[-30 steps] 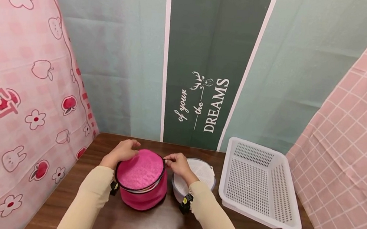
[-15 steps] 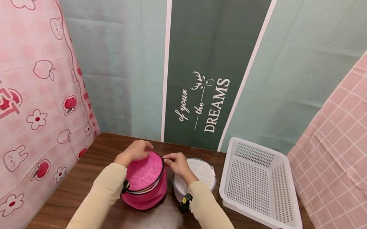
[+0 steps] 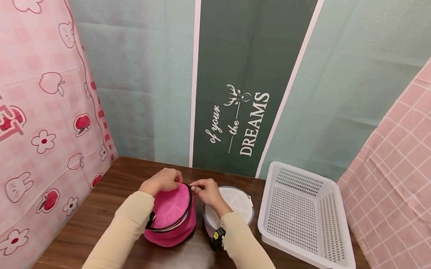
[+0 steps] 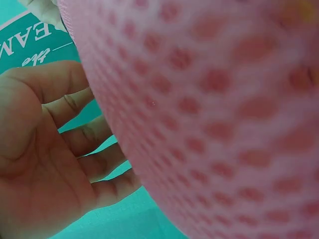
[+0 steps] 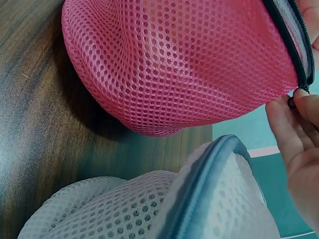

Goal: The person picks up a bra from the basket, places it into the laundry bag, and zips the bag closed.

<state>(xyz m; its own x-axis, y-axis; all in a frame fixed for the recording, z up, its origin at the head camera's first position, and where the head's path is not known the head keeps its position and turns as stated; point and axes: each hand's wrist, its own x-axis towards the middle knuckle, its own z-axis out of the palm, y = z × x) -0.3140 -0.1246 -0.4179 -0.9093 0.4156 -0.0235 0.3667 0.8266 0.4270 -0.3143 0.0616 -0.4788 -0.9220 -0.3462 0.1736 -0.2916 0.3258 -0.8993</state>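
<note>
A round pink mesh laundry bag [image 3: 171, 206] stands on the table, with a black zipper [image 5: 286, 37] running around its top. My right hand [image 3: 207, 193] pinches the zipper pull [image 5: 292, 102] at the far right of the rim. My left hand [image 3: 162, 182] reaches over the lid and grips the far edge, close beside the right hand. In the left wrist view, its fingertips are hidden behind the pink mesh. Between the lid edge and the bag body a strip of pale lining shows at the front.
A white mesh laundry bag [image 3: 237, 200] with a grey-blue rim stands just right of the pink one, partly under my right forearm. Farther right is a white perforated plastic basket [image 3: 267, 201]. Fabric curtains enclose the wooden table [image 3: 185, 267] at the back and sides.
My left hand has slid rightward along the lid's far edge toward the right hand, its fingers now bent down at the rim. The right hand stays at the zipper pull.
</note>
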